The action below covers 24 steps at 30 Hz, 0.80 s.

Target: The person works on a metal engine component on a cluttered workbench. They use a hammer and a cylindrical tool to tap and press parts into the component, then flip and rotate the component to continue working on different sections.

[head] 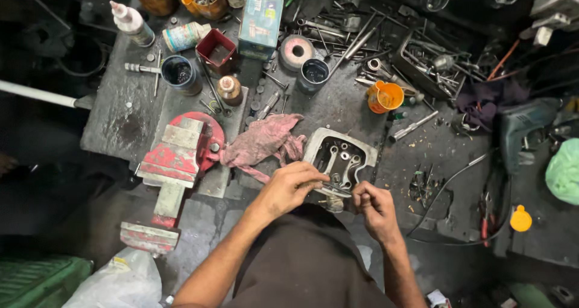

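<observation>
A grey metal engine cylinder head (339,158) lies on the dark workbench (356,112) right in front of me. My left hand (294,185) rests on its near left edge, fingers pinched together over a small part that I cannot make out. My right hand (373,205) is curled just right of the head's near corner, fingers closed around something small and hidden. A pink rag (260,142) lies crumpled to the left of the head.
A red bench vise (176,157) is fixed at the left front. Behind stand an orange cup (385,97), dark tins (180,74), a red tub (216,47), bottles and several loose tools. A teal power drill (523,127) and its cable lie right.
</observation>
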{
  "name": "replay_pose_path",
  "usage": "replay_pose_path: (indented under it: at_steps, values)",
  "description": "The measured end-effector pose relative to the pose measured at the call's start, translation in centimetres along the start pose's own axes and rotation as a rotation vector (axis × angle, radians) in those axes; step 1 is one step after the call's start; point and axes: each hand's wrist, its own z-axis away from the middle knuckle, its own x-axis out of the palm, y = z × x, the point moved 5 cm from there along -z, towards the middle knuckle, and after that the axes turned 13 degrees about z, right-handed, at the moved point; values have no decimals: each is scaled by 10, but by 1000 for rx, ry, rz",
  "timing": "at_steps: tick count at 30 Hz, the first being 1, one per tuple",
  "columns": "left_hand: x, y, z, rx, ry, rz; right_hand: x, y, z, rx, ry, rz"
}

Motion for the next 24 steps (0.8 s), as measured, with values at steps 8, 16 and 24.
replay_pose_path:
  at_steps: [8,16,24]
  values:
    - [55,-9,-2,-71,-106,291,-2,5,18,-96,-91,-68]
    - [110,-30,-18,-252,-3,695,-30,12,23,-216,8,-245]
    - [92,-28,-34,-99,172,686,-40,-1,-1,-325,-42,-202]
